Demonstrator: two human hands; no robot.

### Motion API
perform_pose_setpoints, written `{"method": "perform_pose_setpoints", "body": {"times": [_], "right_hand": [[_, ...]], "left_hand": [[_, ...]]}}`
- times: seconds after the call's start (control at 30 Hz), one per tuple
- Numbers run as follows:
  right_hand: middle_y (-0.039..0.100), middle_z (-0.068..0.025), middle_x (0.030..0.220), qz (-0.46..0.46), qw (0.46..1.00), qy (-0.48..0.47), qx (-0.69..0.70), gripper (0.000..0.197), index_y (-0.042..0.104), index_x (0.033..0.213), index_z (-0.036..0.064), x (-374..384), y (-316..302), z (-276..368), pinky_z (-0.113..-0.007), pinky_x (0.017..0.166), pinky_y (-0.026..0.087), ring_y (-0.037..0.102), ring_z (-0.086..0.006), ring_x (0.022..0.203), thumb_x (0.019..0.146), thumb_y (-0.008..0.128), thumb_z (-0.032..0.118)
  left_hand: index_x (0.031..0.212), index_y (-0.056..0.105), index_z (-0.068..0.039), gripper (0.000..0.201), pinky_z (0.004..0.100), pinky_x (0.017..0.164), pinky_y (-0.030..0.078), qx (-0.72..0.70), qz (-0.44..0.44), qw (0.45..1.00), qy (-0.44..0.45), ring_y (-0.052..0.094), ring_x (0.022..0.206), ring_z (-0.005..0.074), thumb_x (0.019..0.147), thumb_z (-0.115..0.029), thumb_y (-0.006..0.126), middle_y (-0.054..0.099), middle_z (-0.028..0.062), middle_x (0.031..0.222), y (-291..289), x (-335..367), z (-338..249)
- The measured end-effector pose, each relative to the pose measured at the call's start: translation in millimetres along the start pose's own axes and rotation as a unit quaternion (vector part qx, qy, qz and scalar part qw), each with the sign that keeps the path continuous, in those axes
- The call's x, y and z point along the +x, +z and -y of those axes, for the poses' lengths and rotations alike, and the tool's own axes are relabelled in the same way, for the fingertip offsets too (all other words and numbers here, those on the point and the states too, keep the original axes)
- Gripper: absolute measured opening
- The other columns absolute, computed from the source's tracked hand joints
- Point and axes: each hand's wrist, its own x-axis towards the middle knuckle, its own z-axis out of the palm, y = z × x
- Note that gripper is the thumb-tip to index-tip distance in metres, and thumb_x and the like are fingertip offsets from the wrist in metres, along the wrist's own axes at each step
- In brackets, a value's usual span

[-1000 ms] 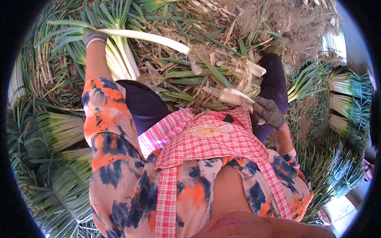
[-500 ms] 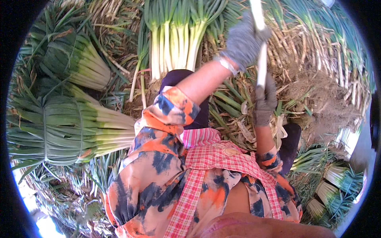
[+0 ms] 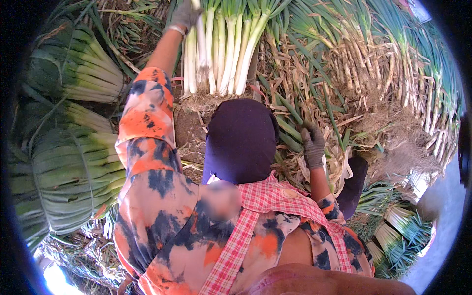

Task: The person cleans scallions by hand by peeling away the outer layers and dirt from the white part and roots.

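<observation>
My left hand, in a grey glove, reaches far forward and grips a green onion. The stalk's white shaft hangs root end toward me over a bundle of peeled green onions. That bundle lies with its leaves pointing away and its white ends toward me. Beside my right knee, my right hand, in a dirty glove, has its fingers curled. What they hold, if anything, is hidden. Loose green leaves and pale dry husks lie around it.
Tied bundles of thick green onions lie at left. A large heap of unpeeled green onions with matted roots spreads along the right. Smaller bundles lie at lower right. My dark-clad knee rises between the hands.
My left hand has swung from the right to the far left with the green onion, over the peeled bundle. My right hand has let go of the stalk and shifted slightly left.
</observation>
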Motion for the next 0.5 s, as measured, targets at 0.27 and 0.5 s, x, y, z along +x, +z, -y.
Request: {"method": "perform_pose_setpoints", "body": {"times": [0.27,0.5], "right_hand": [[0.060,-0.0091,0.092,0.059,0.991,0.115,-0.043,0.024,0.057,0.101,0.0017,3,0,18,-0.028,0.079,0.043,0.055,-0.0154,0.087,0.083,0.056,0.017],[0.056,-0.0151,0.108,0.113,0.990,0.020,-0.085,0.031,0.056,0.108,0.0090,27,4,5,-0.036,0.086,0.042,0.054,-0.0280,0.100,0.083,0.053,0.027]], "left_hand": [[0.114,0.039,0.007,0.040,0.0408,0.076,0.048,0.149,0.171,0.918,-0.325,0.058,0.093,0.0356,0.081,-0.017,0.046,0.057,0.0262,0.100,100,-89,-35],[0.132,0.025,0.001,0.059,0.0384,0.106,0.016,0.174,-0.042,0.983,-0.044,0.021,0.128,0.0323,0.088,-0.036,0.039,0.024,0.0214,0.137,174,-135,-18]]}}
